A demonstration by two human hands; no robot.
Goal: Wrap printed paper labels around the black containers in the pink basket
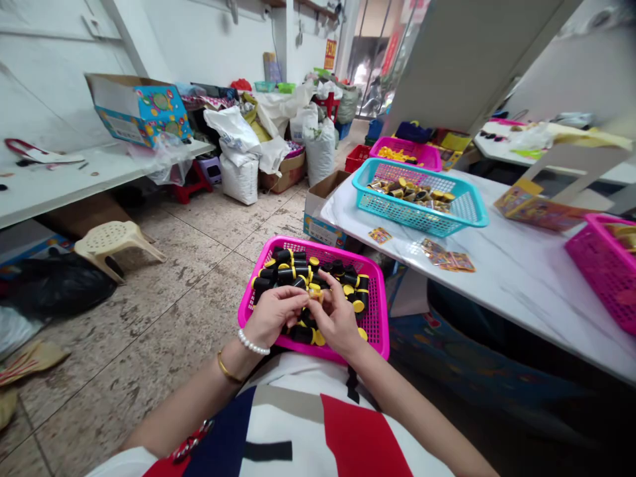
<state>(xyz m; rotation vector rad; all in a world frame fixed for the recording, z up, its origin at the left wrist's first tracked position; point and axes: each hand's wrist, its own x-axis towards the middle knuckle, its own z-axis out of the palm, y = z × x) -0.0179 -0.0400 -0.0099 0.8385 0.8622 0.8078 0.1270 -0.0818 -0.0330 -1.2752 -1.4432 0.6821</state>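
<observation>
Both my hands meet over a pink plastic basket (383,318) that sits on my lap. Between my fingertips is a small yellow piece (315,290), shiny in part; its exact kind is too small to make out. My right hand (338,319) pinches it between thumb and fingers. From the other side my left hand (276,317) closes thumb and forefinger at its edge. Under and around the hands lie several small black cylinders with yellow caps (287,273) and a few loose yellow caps (358,306).
On the white table (527,285) to the right stand a blue basket (420,222) of gold and black pieces, small printed cards (450,258) and pink baskets (603,265). A beige stool (112,235) is on the floor at left. White sacks (238,175) stand farther back.
</observation>
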